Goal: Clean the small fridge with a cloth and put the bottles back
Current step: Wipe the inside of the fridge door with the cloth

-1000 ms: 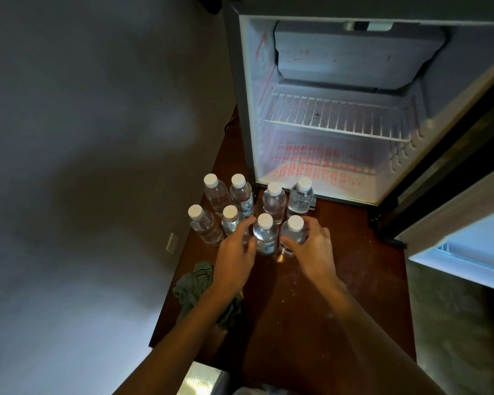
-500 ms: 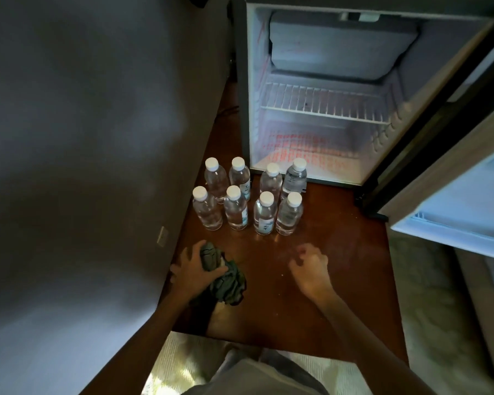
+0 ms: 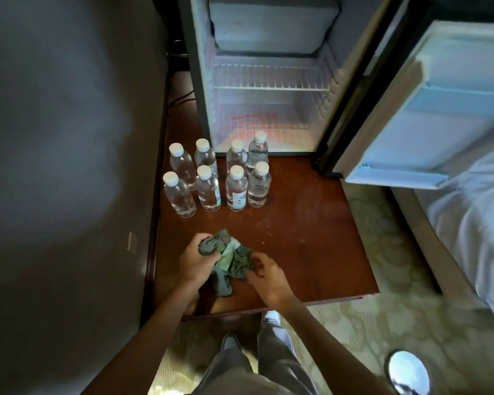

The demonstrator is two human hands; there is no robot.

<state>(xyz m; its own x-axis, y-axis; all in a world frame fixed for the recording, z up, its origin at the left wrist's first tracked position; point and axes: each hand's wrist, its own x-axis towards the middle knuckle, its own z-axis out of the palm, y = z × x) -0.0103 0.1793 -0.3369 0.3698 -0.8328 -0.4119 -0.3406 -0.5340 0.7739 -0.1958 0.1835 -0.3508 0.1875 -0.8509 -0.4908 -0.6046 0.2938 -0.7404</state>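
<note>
Hands meet on a crumpled green cloth well in front of the small white open fridge: the left hand clenches one bunch of it, and the right hand seems to pinch its other edge. Eight clear white-capped plastic bottles stand upright just before the fridge's threshold, on the reddish-brown wooden platform.
</note>
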